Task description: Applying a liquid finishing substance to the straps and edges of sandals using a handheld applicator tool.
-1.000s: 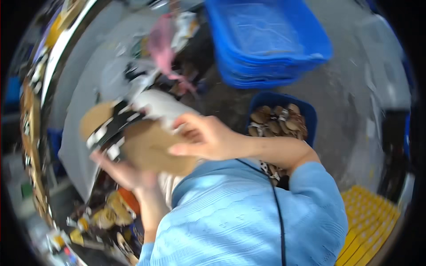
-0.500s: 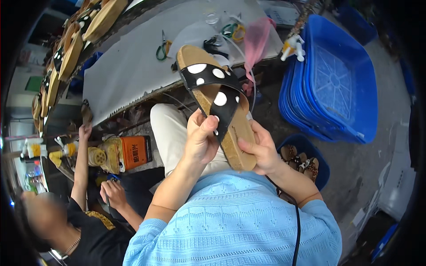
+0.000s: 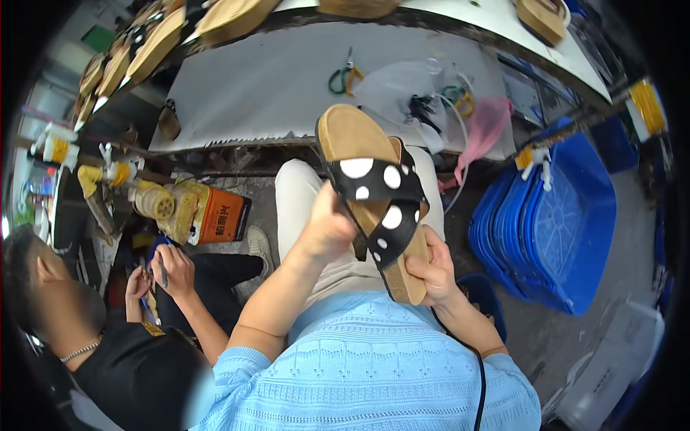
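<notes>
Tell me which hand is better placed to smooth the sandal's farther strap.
Likely the left: the left hand is beside that strap's left end, while the right hand grips the sandal's near end and could steady it.

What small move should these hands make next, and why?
Perhaps the bare left hand should steady the tan-soled sandal with black, white-dotted straps from its left side: it sits at that edge, while the right hand grips only the near end.
</notes>
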`<state>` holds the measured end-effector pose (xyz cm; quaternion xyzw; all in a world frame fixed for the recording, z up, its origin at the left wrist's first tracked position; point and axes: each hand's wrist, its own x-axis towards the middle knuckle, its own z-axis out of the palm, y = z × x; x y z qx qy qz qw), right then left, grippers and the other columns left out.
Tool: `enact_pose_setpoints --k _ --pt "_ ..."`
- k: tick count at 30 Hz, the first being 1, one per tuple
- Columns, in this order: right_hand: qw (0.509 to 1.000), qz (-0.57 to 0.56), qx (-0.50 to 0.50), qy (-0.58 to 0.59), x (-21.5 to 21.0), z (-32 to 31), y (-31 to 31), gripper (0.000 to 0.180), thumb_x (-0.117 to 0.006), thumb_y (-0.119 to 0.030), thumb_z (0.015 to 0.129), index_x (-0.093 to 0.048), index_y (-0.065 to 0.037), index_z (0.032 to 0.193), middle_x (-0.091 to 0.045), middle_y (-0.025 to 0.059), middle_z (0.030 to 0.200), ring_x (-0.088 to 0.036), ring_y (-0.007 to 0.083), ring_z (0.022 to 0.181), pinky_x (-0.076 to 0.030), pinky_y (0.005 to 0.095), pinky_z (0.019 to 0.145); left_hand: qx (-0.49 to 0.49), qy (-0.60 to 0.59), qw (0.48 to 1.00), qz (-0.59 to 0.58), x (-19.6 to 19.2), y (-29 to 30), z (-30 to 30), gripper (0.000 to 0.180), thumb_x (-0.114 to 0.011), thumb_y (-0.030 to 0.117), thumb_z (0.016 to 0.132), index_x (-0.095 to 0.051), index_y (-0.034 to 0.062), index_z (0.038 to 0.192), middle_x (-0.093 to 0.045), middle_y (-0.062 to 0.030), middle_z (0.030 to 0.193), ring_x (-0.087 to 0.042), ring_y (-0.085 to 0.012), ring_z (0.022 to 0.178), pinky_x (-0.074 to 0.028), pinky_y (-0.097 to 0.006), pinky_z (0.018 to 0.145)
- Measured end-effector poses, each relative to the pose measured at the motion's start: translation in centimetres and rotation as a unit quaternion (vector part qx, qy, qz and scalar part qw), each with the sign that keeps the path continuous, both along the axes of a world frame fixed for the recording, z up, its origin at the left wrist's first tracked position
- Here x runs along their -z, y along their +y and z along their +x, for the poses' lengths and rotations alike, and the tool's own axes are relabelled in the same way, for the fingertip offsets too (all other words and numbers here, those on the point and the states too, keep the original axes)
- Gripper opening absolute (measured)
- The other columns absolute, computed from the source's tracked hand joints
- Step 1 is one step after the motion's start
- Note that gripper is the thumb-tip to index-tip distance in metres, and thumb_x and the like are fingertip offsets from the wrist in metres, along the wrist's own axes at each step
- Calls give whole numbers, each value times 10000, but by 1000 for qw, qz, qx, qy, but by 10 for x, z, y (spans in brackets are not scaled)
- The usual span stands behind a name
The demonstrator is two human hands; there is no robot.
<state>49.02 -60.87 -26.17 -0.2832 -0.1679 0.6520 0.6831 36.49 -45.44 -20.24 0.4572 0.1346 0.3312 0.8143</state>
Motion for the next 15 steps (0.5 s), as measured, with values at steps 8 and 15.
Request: enact_pose_setpoints --k 8,15 --pt "996 -33 -86 5 10 -22 15 375 -686 -35 864 -495 -12 1186 -637 118 1095 -651 184 986 -537 327 861 -107 50 993 8 -11 23 -39 995 -764 205 658 -240 -21 1473 -534 -239 1256 -569 -304 1175 -470 -434 1005" --pt "990 -103 -92 25 3 -46 23 287 -531 0 867 -475 20 1148 -605 165 813 -553 264 438 -422 380 359 -107 88 990 17 -2 26 -63 1054 -839 165 666 -196 -18 1482 -522 -177 1254 -555 -242 1159 -437 -391 1012"
